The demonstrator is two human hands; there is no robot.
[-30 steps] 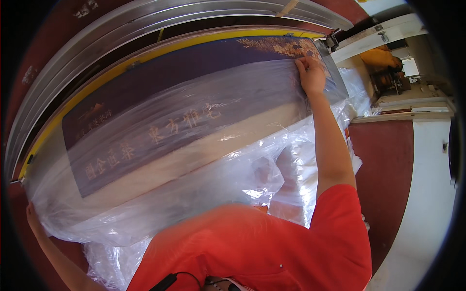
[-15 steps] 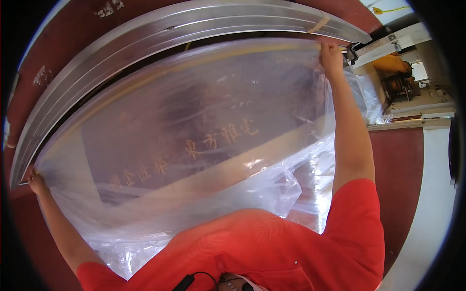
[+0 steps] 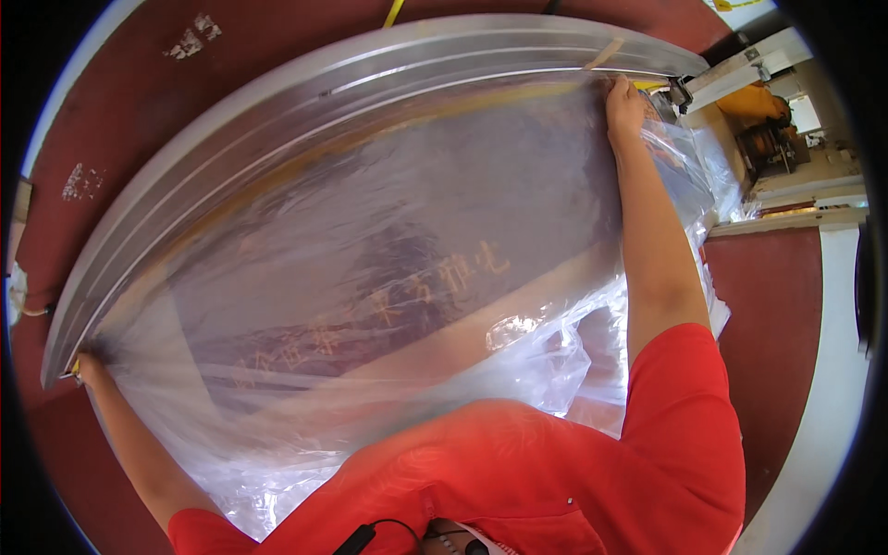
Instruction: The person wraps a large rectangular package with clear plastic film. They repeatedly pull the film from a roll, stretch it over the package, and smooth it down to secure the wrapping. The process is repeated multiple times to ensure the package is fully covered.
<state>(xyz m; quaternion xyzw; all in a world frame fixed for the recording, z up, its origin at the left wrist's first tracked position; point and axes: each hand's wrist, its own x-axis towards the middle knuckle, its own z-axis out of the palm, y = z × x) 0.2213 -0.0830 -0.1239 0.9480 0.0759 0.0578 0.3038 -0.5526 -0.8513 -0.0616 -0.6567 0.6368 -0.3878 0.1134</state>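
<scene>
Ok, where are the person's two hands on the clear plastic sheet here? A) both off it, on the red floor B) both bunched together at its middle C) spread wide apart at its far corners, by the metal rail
C: the left hand and right hand grip opposite far corners of the clear plastic sheet, beside the curved metal rail.

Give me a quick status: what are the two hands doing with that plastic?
Left hand and right hand grip far corners of clear plastic sheet, spread wide. Sheet covers dark lettered panel beside long metal rails. Nothing in the way.
</scene>
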